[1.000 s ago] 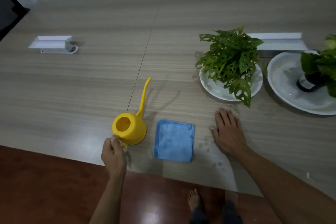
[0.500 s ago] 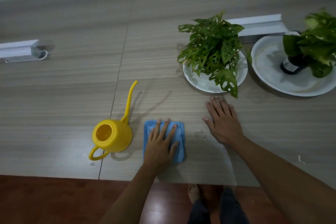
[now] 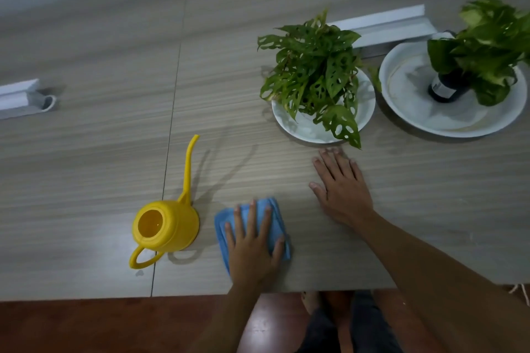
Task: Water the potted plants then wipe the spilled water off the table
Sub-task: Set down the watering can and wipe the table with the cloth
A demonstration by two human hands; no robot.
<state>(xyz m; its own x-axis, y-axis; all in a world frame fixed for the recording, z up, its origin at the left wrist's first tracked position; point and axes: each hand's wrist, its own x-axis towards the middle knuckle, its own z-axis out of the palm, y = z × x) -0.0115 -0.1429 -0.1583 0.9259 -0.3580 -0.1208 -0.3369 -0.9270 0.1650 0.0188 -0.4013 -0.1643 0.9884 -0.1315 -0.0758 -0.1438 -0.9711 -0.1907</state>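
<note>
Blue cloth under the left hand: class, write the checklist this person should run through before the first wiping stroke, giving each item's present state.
1. Left hand flat on the folded blue cloth: ok.
2. Yellow plastic watering can set down upright, apart from the cloth: ok.
3. Right hand flat on the wooden table, holding nothing: ok.
4. Spilled water located: cannot tell, only one faint drop shows near the can's handle.
5. Leafy plant on the small white plate away from the cloth: ok.
</note>
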